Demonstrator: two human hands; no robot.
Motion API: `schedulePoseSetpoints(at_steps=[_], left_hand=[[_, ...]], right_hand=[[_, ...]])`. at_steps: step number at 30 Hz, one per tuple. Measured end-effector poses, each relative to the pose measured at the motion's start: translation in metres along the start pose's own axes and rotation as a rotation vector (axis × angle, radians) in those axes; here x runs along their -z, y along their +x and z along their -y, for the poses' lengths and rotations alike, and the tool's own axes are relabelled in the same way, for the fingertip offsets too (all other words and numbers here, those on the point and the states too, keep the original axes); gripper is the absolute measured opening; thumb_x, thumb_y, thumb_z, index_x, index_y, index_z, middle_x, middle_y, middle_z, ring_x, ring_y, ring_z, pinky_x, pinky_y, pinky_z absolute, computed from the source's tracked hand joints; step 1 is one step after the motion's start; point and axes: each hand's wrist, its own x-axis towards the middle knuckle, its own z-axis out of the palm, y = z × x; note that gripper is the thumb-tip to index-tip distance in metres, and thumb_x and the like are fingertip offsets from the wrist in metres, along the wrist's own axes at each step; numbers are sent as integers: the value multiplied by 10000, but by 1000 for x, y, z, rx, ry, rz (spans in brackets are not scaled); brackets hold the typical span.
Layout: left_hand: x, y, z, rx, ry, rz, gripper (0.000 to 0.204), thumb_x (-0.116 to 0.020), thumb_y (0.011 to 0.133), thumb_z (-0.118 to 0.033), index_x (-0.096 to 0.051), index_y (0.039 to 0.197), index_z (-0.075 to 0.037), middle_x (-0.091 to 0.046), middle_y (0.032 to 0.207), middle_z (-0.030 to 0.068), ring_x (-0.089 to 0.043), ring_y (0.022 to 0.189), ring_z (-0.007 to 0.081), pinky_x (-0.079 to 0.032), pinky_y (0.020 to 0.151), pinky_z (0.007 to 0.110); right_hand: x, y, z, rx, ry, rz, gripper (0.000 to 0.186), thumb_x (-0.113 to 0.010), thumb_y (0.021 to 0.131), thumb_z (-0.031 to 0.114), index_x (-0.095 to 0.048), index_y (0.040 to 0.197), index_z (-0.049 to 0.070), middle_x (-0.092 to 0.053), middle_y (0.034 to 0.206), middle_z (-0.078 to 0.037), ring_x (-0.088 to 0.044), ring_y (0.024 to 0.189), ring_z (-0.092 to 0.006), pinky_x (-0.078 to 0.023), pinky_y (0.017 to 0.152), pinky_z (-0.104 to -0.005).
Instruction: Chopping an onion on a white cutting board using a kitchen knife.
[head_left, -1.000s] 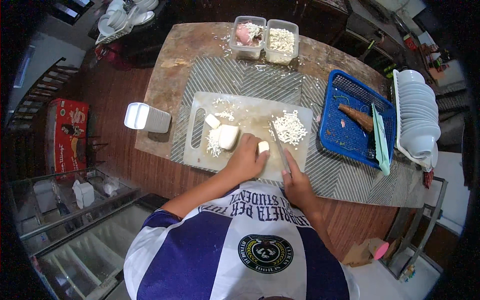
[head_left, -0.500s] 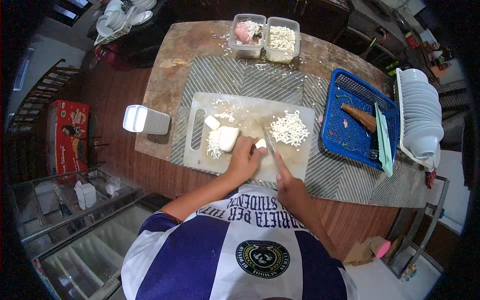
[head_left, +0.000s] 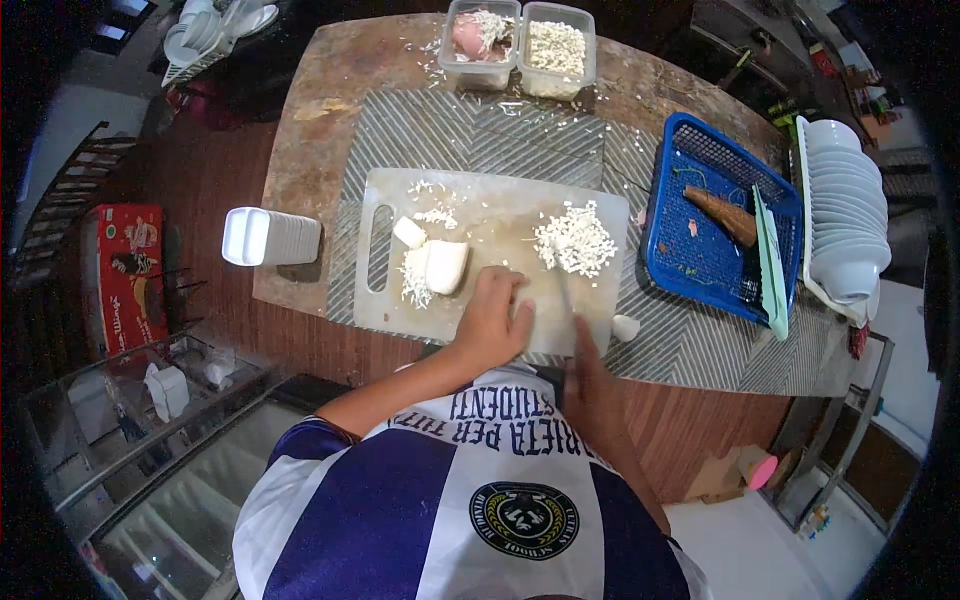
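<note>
- The left hand [head_left: 490, 318] lies over the near edge of the cutting board [head_left: 500, 205], its fingers close together and bent, the thumb standing apart from them (only board shows in that gap).
- The right hand [head_left: 590, 368] has its fingers clamped on a knife [head_left: 565, 293] near the board's near right corner; the blade (a little blurred) points away from the person, its tip by the near side of a diced white heap [head_left: 577, 238].
- That heap sits toward the board's right edge.
- A loose white piece [head_left: 626, 327] lies just off the board, by its near right corner.
- Toward the board's left edge are a large white chunk [head_left: 447, 267], a smaller white block [head_left: 409, 232] and scattered shreds [head_left: 415, 277].
- Under the board, a striped grey mat [head_left: 420, 120] covers much of the bench [head_left: 310, 105].
- At the bench's far edge stand two clear tubs [head_left: 520, 50], side by side, both holding food.
- A stack of white containers [head_left: 272, 238] stands at the bench's left edge.
- Toward its right edge are a blue basket [head_left: 690, 280] (a brown tapered thing [head_left: 722, 215] inside) and a rack of white dishes [head_left: 845, 205].
</note>
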Motion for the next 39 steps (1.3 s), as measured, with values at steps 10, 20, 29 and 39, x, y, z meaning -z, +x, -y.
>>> schedulePoseSetpoints(at_steps=[10,20,29,39], left_hand=[[-15,7,-2,-443,99,335,103,-702,905,-130,-686,959,-44,-651,904,116,-652,862,338,-545,755,430],[-35,6,-24,-329,144,467,122,-678,924,-168,-679,991,-66,-653,952,127,-665,888,341,-559,752,438],[-93,16,-42,-485,201,541,369,-705,874,-190,-648,1210,-49,-641,1118,146,-628,1048,353,-553,851,451],[-126,26,-55,-456,313,608,535,-733,852,-215,-580,1315,5,-612,1213,209,-617,1086,405,-551,867,465]], right_hand=[[-3,-5,-105,39,-103,-705,435,-670,950,92,-612,1376,26,-718,1001,-283,-741,830,-389,-590,686,-442],[11,4,-123,160,-268,-802,426,-700,928,113,-662,1353,121,-637,999,-176,-638,882,-328,-538,746,-443],[28,10,-134,155,-201,-692,526,-705,903,101,-560,1401,10,-584,1195,-247,-608,1082,-415,-520,933,-478],[43,10,-131,196,-14,-543,479,-659,942,93,-548,1392,-27,-617,1205,-263,-624,1093,-452,-521,938,-481]])
